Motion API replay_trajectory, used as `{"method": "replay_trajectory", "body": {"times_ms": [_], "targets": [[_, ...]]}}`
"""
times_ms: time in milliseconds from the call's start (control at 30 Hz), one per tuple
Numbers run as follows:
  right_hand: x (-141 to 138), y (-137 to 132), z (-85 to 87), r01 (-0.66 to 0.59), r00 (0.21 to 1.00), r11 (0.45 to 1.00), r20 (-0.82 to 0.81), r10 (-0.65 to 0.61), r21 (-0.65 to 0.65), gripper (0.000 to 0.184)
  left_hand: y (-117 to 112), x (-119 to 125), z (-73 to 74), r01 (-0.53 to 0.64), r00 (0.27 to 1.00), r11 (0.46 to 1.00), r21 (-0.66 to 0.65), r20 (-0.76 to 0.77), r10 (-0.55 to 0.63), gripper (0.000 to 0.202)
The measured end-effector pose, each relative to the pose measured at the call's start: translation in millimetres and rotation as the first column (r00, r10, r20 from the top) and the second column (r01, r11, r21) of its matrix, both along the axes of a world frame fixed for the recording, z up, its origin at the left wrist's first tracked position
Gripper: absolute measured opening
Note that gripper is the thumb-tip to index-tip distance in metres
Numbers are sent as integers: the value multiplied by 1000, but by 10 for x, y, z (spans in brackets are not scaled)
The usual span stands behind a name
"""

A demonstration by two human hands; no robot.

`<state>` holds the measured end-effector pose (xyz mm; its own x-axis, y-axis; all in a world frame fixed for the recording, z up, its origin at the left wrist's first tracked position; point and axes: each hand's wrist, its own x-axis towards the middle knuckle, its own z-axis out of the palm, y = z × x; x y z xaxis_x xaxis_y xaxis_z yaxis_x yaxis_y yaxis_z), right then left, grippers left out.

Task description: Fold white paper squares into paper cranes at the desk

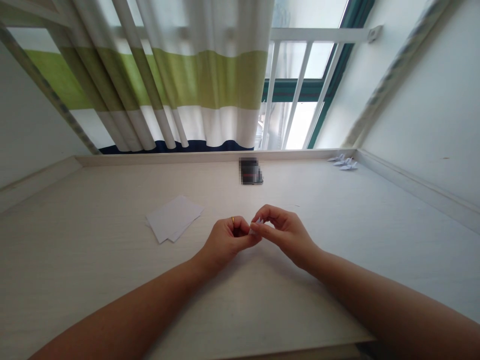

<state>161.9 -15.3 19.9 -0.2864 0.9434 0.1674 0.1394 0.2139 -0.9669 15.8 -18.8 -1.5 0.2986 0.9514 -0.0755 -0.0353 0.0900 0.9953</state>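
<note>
A small piece of folded white paper (pixel 258 223) is pinched between my two hands above the table. My left hand (pixel 227 239), with a ring on one finger, closes on its near left side. Thumb and fingertips of my right hand (pixel 287 232) grip it from the right. Most of the paper is covered by the fingers, so its full shape is hidden. To the left of my hands lie several flat sheets of white paper (pixel 174 217), loosely stacked. Several small folded paper pieces (pixel 344 162) sit together in the far right corner.
The pale table (pixel 93 240) has a raised rim (pixel 161 159) along its back. A dark, pixelated object (pixel 250 171) stands near that rim. Behind are a striped curtain (pixel 210 80), a white window railing (pixel 318 35) and walls on both sides.
</note>
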Motion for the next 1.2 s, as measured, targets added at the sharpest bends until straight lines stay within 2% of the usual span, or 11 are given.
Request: {"method": "replay_trajectory", "body": {"times_ms": [233,367,567,700,833,933,1100,1200], "targets": [[22,20,5,-35,999,999,19,35,-8,12,11,-4,-18,1,1000,1000,9,-14,-1,28],[35,28,-1,-59,998,998,29,58,3,12,17,-13,-47,48,998,999,2,-39,-47,28],[40,33,-20,-54,998,998,-43,55,23,11,16,-15,-28,69,997,997,18,-34,-69,27],[40,35,-30,-20,990,996,-138,32,84,25,-2,-11,34,19,999,999,51,-40,-17,30],[54,45,-31,-86,978,987,-179,110,136,38,-4,-20,71,-58,998,997,55,29,56,30],[54,42,-30,-140,974,979,-158,163,149,35,12,-25,58,-89,993,994,57,87,84,29],[34,29,-38,-126,980,983,-135,144,133,32,42,-9,14,-81,984,995,51,160,72,26],[28,30,-51,-100,982,988,-149,117,113,31,42,1,20,-113,965,992,54,245,97,30]]}}
